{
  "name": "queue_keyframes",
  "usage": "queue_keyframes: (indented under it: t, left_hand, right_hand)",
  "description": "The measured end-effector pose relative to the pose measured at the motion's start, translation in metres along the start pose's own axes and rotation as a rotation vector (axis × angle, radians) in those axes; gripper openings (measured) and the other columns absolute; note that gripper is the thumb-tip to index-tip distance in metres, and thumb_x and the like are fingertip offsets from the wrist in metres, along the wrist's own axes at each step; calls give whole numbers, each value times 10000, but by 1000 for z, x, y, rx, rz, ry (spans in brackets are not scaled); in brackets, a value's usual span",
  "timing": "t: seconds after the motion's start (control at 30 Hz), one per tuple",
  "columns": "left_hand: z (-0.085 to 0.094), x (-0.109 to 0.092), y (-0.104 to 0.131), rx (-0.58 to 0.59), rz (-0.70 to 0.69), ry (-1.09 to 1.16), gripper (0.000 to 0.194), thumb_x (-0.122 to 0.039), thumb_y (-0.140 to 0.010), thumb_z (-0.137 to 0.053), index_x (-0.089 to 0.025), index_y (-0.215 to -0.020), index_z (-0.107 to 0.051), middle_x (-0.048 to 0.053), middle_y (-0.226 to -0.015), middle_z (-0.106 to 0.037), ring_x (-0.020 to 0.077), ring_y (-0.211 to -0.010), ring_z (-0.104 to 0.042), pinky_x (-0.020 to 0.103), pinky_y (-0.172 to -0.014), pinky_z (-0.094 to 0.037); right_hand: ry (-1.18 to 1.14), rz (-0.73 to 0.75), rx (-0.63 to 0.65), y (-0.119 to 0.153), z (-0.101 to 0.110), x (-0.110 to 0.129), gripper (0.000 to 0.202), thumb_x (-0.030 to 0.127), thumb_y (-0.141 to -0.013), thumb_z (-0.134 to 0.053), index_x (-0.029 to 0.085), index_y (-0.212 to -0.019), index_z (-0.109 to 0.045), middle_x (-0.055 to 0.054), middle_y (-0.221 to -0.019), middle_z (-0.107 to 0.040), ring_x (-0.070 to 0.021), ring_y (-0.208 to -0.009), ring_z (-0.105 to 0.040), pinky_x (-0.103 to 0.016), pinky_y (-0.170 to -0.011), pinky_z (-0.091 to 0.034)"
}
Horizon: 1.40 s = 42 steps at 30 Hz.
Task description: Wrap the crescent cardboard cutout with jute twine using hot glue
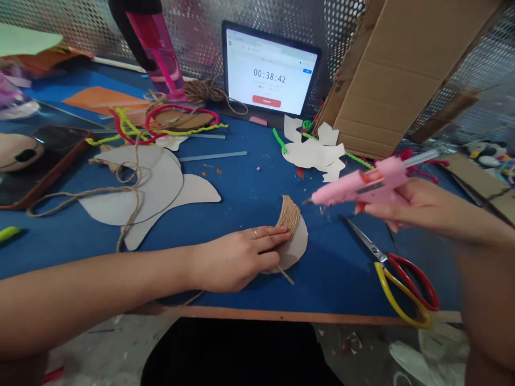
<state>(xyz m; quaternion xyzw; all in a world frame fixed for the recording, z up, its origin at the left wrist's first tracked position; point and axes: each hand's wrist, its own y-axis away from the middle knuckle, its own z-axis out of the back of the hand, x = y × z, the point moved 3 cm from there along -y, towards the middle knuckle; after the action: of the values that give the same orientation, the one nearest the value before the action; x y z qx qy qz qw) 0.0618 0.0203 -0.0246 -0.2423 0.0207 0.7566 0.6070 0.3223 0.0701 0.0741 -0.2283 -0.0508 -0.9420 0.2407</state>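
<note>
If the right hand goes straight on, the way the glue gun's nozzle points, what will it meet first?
Most likely the twine strip on the pale piece under the left hand. How high the glue gun is held is unclear, so it might pass over.

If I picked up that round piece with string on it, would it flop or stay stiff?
The round piece would probably stay fairly stiff where rows of twine lie packed together. It looks thin, so it's likely light. The loose strand poking out near the left hand might dangle.
</note>
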Motion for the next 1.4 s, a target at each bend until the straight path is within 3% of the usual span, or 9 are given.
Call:
queue_keyframes:
  t: [0.13, 0.33, 0.47, 0.57, 0.67, 0.87, 1.03, 1.17, 1.4]
  left_hand:
    - [13, 7, 2, 16, -51, 78, 259, -87, -908, -363, -101, -863, -618, 224, -1326, -556, 244, -1339, -448, 362, -1119, -416]
    - [37, 12, 21, 178, -29, 161, 265, -66, -891, -357, -155, -884, -606, 143, -1317, -589, 174, -1321, -474, 311, -1113, -425]
    - [40, -4, 30, 80, 33, 17, 255, -94, -928, -386, -135, -949, -637, 132, -1321, -589, 185, -1288, -512, 323, -1119, -415]
    - [38, -18, 29, -73, 119, -105, 249, -143, -958, -409, -132, -987, -656, 112, -1223, -655, 192, -1145, -612, 328, -1017, -501]
    - [37, -27, 25, -200, 150, -265, 248, -165, -971, -404, -133, -969, -650, 74, -923, -728, 174, -847, -682, 291, -757, -574]
    - [28, -28, 18, -161, 165, -511, 259, -128, -987, -340, -116, -1047, -592, 36, -782, -706, 141, -676, -681, 238, -524, -505]
    - [18, -23, 12, -118, 145, -590, 318, -68, -958, -309, -74, -1246, -443, 37, -773, -708, 148, -653, -668, 240, -504, -487]
    - [12, -21, 12, -118, 143, -586, 317, -82, -969, -307, -38, -1263, -417, 49, -751, -701, 157, -663, -671, 242, -553, -535]
    - [9, -16, 11, -156, 158, -539, 246, -83, -953, -348, -45, -1141, -503, 39, -699, -670, 144, -579, -651, 229, -520, -542]
  right_hand:
    - [-233, -167, -27, -8, -22, -31, 450, 636, -802, -537, 201, -841, -647, 2, -513, -572, -136, -443, -532, -267, -411, -411]
    - [-62, -68, -98, -26, -63, -39, 448, 580, -858, -480, 186, -954, -669, -41, -743, -678, -177, -621, -606, -309, -583, -476]
    - [15, -34, -104, -29, -77, -45, 417, 556, -849, -510, 175, -932, -658, -79, -835, -693, -230, -753, -632, -355, -698, -472]
    - [83, -36, -120, -25, -74, -47, 455, 589, -811, -554, 171, -967, -644, -93, -830, -683, -245, -746, -623, -345, -650, -445]
    - [223, -18, -120, -16, -60, -44, 505, 624, -820, -525, 177, -1031, -627, -107, -865, -683, -250, -738, -619, -339, -606, -420]
    - [515, -101, -146, 22, -29, -25, 472, 669, -830, -485, 238, -653, -561, -27, -545, -591, -166, -457, -493, -289, -443, -262]
    - [501, 275, -120, 30, -57, 23, 309, 406, -934, -457, 222, -734, -606, -10, -632, -622, -159, -621, -579, -282, -527, -351]
    - [516, 591, -171, 16, -85, 53, 238, 246, -935, -487, 191, -749, -623, -2, -629, -593, -139, -628, -531, -275, -577, -370]
    - [427, 699, -252, -2, -106, 53, 144, 102, -874, -548, 160, -854, -678, -10, -678, -647, -134, -639, -556, -264, -585, -449]
